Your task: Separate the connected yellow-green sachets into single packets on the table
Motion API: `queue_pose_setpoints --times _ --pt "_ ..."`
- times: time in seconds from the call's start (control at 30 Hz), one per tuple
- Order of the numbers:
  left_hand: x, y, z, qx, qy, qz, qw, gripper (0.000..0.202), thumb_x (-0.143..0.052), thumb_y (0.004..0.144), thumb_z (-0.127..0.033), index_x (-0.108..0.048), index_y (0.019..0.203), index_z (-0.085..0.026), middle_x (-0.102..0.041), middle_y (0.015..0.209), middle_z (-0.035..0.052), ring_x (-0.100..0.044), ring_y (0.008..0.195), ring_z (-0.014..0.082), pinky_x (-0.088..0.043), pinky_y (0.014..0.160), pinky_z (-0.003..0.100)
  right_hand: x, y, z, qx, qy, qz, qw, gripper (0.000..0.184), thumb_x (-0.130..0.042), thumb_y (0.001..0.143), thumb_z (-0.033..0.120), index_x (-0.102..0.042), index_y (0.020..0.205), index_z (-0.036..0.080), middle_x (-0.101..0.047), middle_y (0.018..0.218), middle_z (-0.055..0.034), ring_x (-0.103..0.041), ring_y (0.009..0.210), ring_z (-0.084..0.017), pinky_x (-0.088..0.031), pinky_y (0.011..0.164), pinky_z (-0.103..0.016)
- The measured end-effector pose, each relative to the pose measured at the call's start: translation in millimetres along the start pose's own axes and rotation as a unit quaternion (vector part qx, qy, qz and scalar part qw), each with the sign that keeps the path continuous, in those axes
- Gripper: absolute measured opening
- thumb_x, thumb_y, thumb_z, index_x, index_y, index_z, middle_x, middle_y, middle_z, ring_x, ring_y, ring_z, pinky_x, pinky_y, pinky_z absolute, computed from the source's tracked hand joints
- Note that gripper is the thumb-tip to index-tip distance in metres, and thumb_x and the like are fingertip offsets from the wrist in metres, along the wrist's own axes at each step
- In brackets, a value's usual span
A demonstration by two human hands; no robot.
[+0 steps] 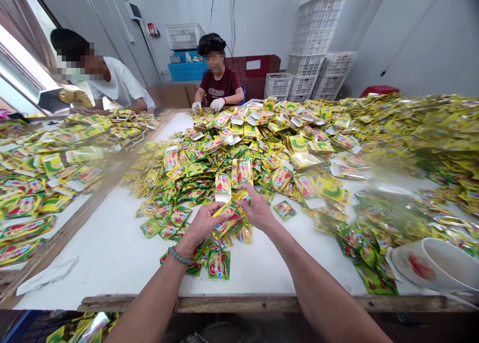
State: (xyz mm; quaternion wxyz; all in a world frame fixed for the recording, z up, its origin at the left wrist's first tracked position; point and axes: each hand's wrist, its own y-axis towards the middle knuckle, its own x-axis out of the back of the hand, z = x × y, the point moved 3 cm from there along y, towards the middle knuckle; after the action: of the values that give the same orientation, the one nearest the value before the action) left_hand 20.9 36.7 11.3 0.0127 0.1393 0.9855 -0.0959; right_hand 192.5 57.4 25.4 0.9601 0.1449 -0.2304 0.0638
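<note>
My left hand [202,225], with a beaded bracelet at the wrist, is closed around a small yellow-and-red candy box [227,218], held tilted above the white table. At the box's upper right end, my right hand [256,208] is closed on a small yellow candy packet [241,197]. Whether that packet is partly inside the box cannot be seen. Just beyond my hands, a box with a white flap [223,183] rests against a big heap of packets [198,173]. Several green packets [218,263] lie under and in front of my left hand.
A white mug [419,263] stands at the right front edge. A wooden strip [93,198] divides the table, with more boxes [26,203] to its left. Two other people sit across; one wears white gloves [217,104]. White crates [310,48] are stacked behind.
</note>
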Motion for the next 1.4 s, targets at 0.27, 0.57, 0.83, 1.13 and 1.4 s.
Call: queue_pose_setpoints --times 0.27,0.57,0.83,1.13,1.4 --pt "6.6 0 3 0.061 -0.031 0.036 0.997 0.038 -0.085 0.062 -0.033 -0.076 0.096 -0.017 -0.076 0.086 0.0039 -0.069 0.070 0.0204 -0.053 0.064 0.028 -5 0 0 0.023 0.005 0.005 1.000 0.035 -0.057 0.082 0.027 -0.053 0.116 0.027 -0.065 0.107 -0.0036 -0.060 0.084 -0.022 -0.045 0.083 -0.035" --pt "10.6 1 5 0.074 -0.099 0.002 0.992 0.043 -0.088 0.059 -0.032 -0.074 0.096 -0.016 -0.077 0.082 0.0031 -0.070 0.066 0.0194 -0.055 0.064 0.029 3 1 3 -0.007 0.130 0.036 0.991 0.048 -0.064 0.079 0.034 -0.046 0.123 0.025 -0.063 0.099 -0.0029 -0.059 0.091 -0.020 -0.045 0.083 -0.033" --pt "8.4 0 7 0.074 -0.115 -0.006 0.991 0.040 -0.088 0.058 -0.031 -0.074 0.092 -0.016 -0.076 0.080 0.0018 -0.069 0.065 0.0185 -0.054 0.064 0.029 -3 -2 2 0.017 0.052 -0.051 0.997 0.047 -0.068 0.074 0.026 -0.051 0.118 0.026 -0.060 0.084 0.0006 -0.058 0.075 -0.019 -0.044 0.072 -0.031" --pt "10.1 5 2 -0.042 -0.080 -0.061 0.994 0.045 -0.085 0.065 -0.034 -0.072 0.104 -0.017 -0.075 0.099 0.0057 -0.070 0.082 0.0195 -0.054 0.077 0.030 5 0 5 0.016 0.040 -0.099 0.994 0.014 -0.066 0.079 0.038 -0.067 0.082 0.025 -0.067 0.085 -0.0048 -0.060 0.083 -0.024 -0.045 0.080 -0.037" --pt "8.5 2 0 -0.082 -0.033 -0.091 0.992 0.044 -0.083 0.065 -0.035 -0.072 0.103 -0.016 -0.074 0.105 0.0084 -0.069 0.096 0.0245 -0.053 0.084 0.033 -2 2 -1 0.019 0.009 -0.109 0.994 0.018 -0.067 0.080 0.041 -0.072 0.073 0.026 -0.062 0.076 -0.0063 -0.054 0.084 -0.026 -0.043 0.079 -0.040"
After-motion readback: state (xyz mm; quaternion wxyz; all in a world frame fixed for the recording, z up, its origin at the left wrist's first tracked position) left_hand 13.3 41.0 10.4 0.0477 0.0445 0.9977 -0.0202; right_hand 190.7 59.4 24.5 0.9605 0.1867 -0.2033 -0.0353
